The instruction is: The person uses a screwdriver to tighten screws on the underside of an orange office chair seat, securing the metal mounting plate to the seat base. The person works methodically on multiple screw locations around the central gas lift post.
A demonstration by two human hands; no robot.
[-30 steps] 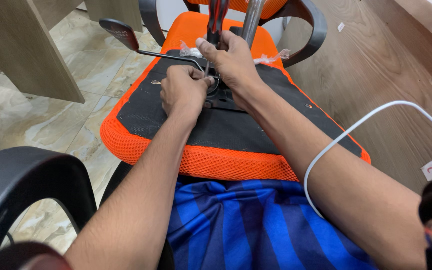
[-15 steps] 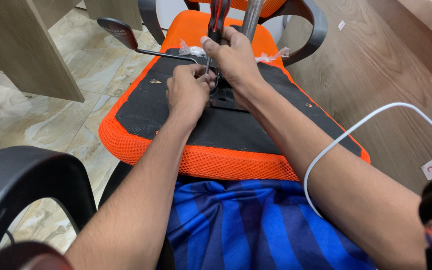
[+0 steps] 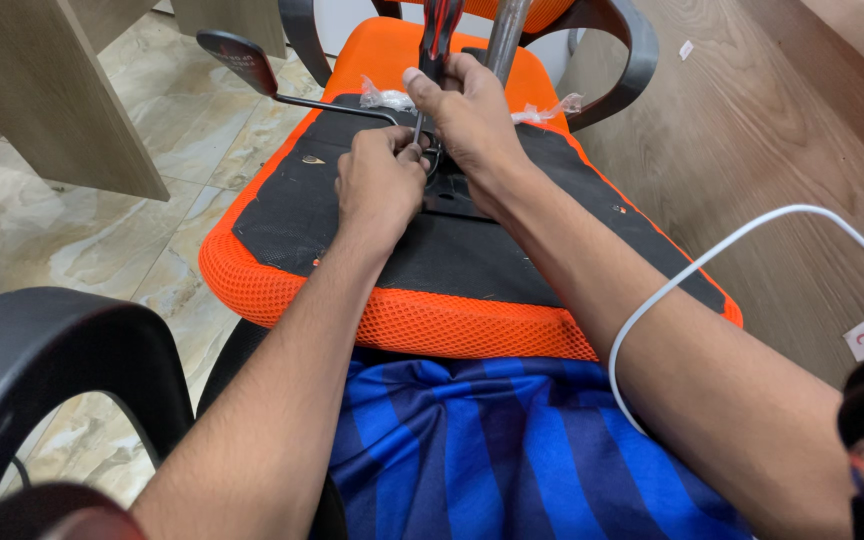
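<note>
An upturned office chair seat (image 3: 292, 275), orange mesh with a black underside, lies across my lap. My right hand (image 3: 472, 125) grips a screwdriver (image 3: 439, 30) with a red and black handle, held upright with its shaft pointing down into the metal mechanism plate (image 3: 452, 195). My left hand (image 3: 380, 180) is closed around the lower end of the shaft and the plate's fitting; the tip is hidden by my fingers. A chrome gas-lift column (image 3: 504, 35) rises just behind my right hand.
A black adjustment lever with a paddle end (image 3: 237, 58) sticks out to the far left. Clear plastic wrapping scraps (image 3: 387, 97) lie on the seat. A black armrest (image 3: 42, 370) is at near left, wooden panels (image 3: 762, 150) at right, a white cable (image 3: 712, 265) over my right arm.
Both hands have barely shifted; my right hand has turned slightly on the screwdriver handle while the left stays at the shaft.
</note>
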